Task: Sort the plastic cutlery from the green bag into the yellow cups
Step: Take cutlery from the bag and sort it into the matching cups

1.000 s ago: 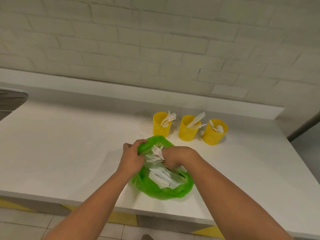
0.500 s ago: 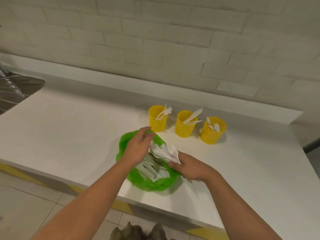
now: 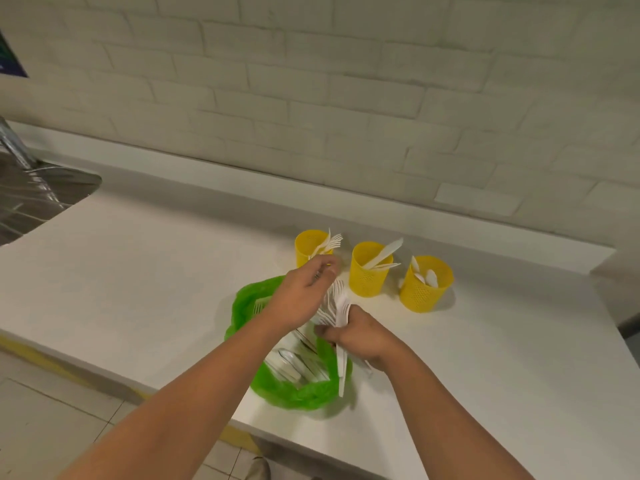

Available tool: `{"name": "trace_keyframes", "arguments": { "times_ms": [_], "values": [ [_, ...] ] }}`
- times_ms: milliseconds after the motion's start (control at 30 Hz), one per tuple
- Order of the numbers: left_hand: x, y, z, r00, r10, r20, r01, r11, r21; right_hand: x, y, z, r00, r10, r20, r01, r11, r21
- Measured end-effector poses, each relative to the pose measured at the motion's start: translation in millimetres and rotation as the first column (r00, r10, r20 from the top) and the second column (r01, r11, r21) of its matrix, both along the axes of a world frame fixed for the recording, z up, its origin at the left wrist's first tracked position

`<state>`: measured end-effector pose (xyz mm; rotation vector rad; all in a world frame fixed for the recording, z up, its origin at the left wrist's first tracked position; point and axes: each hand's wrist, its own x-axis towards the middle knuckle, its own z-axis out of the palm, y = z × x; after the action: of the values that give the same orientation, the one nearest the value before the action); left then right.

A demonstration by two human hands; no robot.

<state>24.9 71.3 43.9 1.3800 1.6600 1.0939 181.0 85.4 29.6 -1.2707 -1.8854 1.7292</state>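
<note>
The green bag (image 3: pixel 287 389) lies open near the counter's front edge with white plastic cutlery still inside. My right hand (image 3: pixel 362 337) grips a bundle of white cutlery (image 3: pixel 341 308) upright over the bag's right side, fork heads up and handles hanging below my fist. My left hand (image 3: pixel 304 294) hovers over the bag, its thumb and forefinger close together by the bundle's top; whether they pinch a piece is unclear. Behind stand three yellow cups: the left cup (image 3: pixel 306 251) holds forks, the middle cup (image 3: pixel 367 278) knives, the right cup (image 3: pixel 424 292) spoons.
The white counter (image 3: pixel 138 271) runs back to a low ledge under a white brick wall. A metal sink (image 3: pixel 41 192) is set into it at the far left. Tiled floor shows below the front edge.
My right hand has turned the bundle from slanting leftward to upright. My left hand has moved up and right, from over the bag to the bundle's top.
</note>
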Motion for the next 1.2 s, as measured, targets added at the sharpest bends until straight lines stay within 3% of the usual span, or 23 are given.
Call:
{"name": "trace_keyframes", "arguments": {
  "times_ms": [167, 300, 400, 600, 767, 900, 1100, 1200],
  "values": [
    [-3.3, 4.8, 14.9, 0.968, -0.124, 0.216, 0.139, 0.988, -0.059, -6.4, 5.5, 4.5, 0.998, -0.032, -0.059, 0.028, 0.996, -0.08],
    [-8.3, 11.3, 20.0, 0.955, 0.031, 0.295, -0.051, 0.997, 0.06, -7.3, 5.0, 4.1, 0.955, -0.189, -0.228, 0.153, 0.974, -0.167],
    [-5.0, 14.5, 13.8, 0.973, 0.01, 0.231, -0.012, 1.0, 0.009, -7.1, 6.0, 6.0, 0.9, -0.244, -0.362, 0.154, 0.954, -0.259],
    [7.7, 27.3, 20.9, 0.938, -0.039, 0.345, 0.071, 0.994, -0.079, -24.1, 19.7, 11.3, 0.842, -0.345, -0.415, 0.167, 0.898, -0.408],
    [-16.1, 31.1, 16.3, 0.843, 0.099, 0.529, -0.02, 0.988, -0.153, -28.6, 35.1, 11.5, 0.762, -0.454, -0.463, 0.268, 0.87, -0.413],
    [-21.2, 7.3, -2.7, 0.873, -0.027, 0.486, 0.183, 0.944, -0.275, -32.8, 48.3, 11.9, 0.61, -0.562, -0.558, 0.363, 0.825, -0.433],
    [-22.5, 30.8, -22.7, 0.893, -0.101, 0.439, 0.221, 0.948, -0.231, -39.7, 61.6, 13.5, 0.55, -0.611, -0.569, 0.447, 0.791, -0.418],
    [-26.2, 46.3, -24.6, 0.926, -0.202, 0.318, 0.277, 0.937, -0.213, -44.7, 67.6, 14.7, 0.59, -0.62, -0.516, 0.509, 0.783, -0.359]
  ]
}}
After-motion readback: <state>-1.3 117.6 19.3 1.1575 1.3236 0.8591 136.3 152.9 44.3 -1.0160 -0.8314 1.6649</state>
